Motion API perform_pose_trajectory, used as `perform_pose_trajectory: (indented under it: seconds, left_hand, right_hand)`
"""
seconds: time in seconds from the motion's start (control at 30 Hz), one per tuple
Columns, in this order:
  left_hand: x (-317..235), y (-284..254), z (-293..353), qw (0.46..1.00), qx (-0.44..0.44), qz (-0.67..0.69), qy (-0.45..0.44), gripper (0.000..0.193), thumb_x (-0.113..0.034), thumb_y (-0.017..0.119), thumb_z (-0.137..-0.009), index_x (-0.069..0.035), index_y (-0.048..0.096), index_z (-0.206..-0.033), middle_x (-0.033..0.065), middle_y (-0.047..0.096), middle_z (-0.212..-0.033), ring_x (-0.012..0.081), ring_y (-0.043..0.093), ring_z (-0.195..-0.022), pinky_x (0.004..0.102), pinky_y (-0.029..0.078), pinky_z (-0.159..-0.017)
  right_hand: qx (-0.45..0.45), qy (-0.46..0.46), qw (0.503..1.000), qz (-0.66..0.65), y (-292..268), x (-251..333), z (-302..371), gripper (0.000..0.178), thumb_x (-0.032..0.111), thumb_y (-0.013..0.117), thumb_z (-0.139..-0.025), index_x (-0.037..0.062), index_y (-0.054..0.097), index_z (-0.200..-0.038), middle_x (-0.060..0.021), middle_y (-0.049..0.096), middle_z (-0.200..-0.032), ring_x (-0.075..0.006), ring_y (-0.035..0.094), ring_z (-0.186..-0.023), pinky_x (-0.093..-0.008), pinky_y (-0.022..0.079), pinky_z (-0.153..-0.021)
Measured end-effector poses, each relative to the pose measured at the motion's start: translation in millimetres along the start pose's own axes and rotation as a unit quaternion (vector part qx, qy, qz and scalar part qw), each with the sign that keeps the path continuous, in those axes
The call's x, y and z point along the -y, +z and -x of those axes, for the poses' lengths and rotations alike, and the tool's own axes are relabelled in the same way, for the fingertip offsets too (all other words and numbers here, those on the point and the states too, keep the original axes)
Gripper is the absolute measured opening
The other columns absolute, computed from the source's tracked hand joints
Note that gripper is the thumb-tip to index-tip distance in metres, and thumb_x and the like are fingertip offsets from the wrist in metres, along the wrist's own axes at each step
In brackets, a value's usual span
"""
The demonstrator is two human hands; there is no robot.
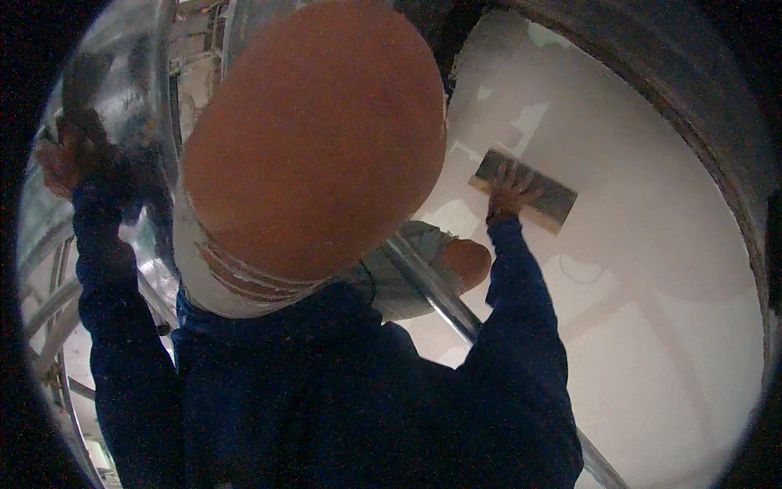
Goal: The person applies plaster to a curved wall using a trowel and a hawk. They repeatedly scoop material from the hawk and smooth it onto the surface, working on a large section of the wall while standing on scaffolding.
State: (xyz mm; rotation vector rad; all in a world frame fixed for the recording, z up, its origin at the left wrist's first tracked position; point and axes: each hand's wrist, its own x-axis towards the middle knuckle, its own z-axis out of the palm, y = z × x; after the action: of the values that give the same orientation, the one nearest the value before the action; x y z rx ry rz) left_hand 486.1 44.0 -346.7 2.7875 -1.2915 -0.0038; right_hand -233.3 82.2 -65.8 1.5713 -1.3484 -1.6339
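My right hand (507, 194) is raised and grips the handle of a flat steel plastering trowel (547, 196). The trowel's blade lies against a smooth white plastered surface (652, 244). My left hand (59, 156) is up at the far left with its fingers spread, resting against a shiny metal surface (122, 73); it holds nothing that I can see. Both arms are in dark blue sleeves. A large blurred orange round shape (314, 138) covers the upper middle of the view.
A metal pole (436, 289) runs diagonally from the middle to the lower right. Behind it is a pale grey garment (407, 269) of another person. Scaffold tubes (49, 301) cross at the left. A rough dark edge (717, 122) borders the plaster.
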Motion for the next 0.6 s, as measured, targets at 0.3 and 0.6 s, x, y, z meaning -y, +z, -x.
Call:
perform_pose_trajectory:
  seconds: [0.3,0.6]
  left_hand:
    - [12,-9,-9,0.997,0.003,0.054,-0.056,0.057,-0.049,0.057,-0.067,-0.014,0.049,-0.111,0.0111,0.054,-0.105,0.0301,0.053,-0.095,0.0397,0.041,-0.081]
    - [5,-28,2,0.998,0.006,0.03,-0.057,0.058,-0.048,0.056,-0.068,-0.011,0.048,-0.112,0.0125,0.053,-0.106,0.0298,0.054,-0.093,0.0384,0.042,-0.078]
  right_hand:
    - [-0.174,0.086,0.981,-0.029,-119,-19,-101,0.038,0.03,0.042,-0.08,0.0184,0.047,-0.116,-0.0081,0.041,-0.121,-0.0421,0.03,-0.114,-0.0739,0.011,-0.082]
    - [-0.049,0.163,0.981,0.095,-156,-129,-198,0.047,0.035,0.027,-0.087,0.0253,0.017,-0.133,-0.0009,0.014,-0.138,-0.0384,0.016,-0.123,-0.0723,0.011,-0.085]
